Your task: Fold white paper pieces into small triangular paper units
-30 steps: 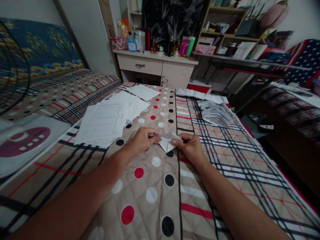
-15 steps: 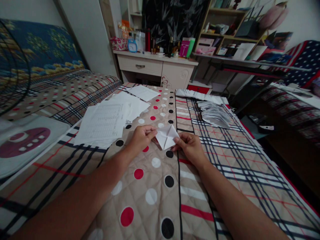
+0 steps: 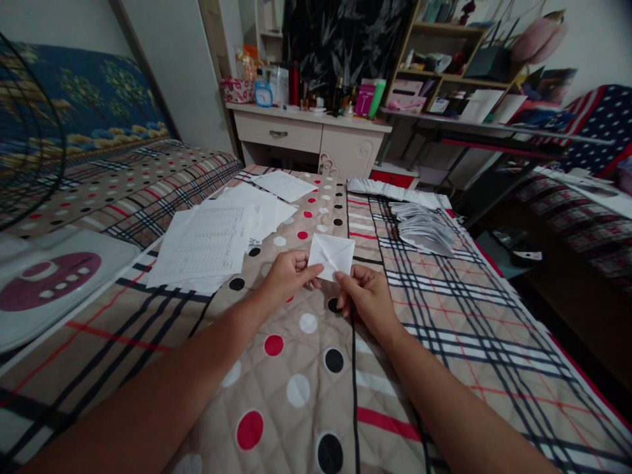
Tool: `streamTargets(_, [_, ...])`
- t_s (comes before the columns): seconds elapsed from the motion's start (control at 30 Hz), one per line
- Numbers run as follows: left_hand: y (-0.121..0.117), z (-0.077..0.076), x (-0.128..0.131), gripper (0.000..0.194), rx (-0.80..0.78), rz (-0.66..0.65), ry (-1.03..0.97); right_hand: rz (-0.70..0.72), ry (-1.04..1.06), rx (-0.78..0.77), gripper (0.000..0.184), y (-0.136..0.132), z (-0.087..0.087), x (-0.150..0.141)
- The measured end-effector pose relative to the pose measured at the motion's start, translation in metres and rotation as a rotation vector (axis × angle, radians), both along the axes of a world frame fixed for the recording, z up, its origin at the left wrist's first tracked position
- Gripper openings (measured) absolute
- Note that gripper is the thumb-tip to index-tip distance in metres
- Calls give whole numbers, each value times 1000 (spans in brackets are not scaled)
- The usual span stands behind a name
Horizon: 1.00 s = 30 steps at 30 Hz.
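A small square of folded white paper (image 3: 332, 254) is held just above the bedspread, its creases meeting near the middle. My left hand (image 3: 291, 273) pinches its lower left edge, thumb on top. With thumb and fingers, my right hand (image 3: 363, 286) grips the lower right corner. To the left of my hands lies a pile of printed sheets (image 3: 200, 240), and blank white sheets (image 3: 257, 207) overlap behind it. Several folded paper pieces (image 3: 424, 230) lie in a fanned row at the right.
The quilted bedspread (image 3: 296, 388) has dots and plaid. A long white paper strip or folded row (image 3: 395, 191) lies along its far edge. A plastic package (image 3: 64, 283) is at the left. Beyond stand a white dresser (image 3: 276, 131) with bottles and a shelf unit (image 3: 444, 79).
The folded paper has turned from a diamond pose to a squarer one and moved slightly up. Both thumbs have shifted onto its lower part.
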<state>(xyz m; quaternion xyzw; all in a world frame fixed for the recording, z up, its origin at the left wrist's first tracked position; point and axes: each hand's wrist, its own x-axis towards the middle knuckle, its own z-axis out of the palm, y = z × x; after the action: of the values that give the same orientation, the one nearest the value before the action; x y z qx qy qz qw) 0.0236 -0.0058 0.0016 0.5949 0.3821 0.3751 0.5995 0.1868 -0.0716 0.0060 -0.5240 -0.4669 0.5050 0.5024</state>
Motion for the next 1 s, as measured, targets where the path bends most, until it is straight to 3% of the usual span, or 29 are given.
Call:
streamTargets(0.1, [-1,2,0,26,-13,27,67,35,16,-21,30,0,2,-3])
streamTargets(0.2, [-3,4,-1,23,11,10,107,-20,30,10,28,3,1,-4])
streamTargets(0.37, [-8,6,1,31,42,-89,99,-72,140,52,28,4,-3,-1])
streamTargets(0.63, [-11,4,7,35,12,-130,62,-100,218,70,15,1,-2,-1])
streamTargets(0.83, [-15,6,9,31,-12,-140,122,-158,177,22,34,3,-4,-1])
streamTargets(1.0, [-12,5,5,32,-11,-175,142,-204,186,22,31,5,-5,3])
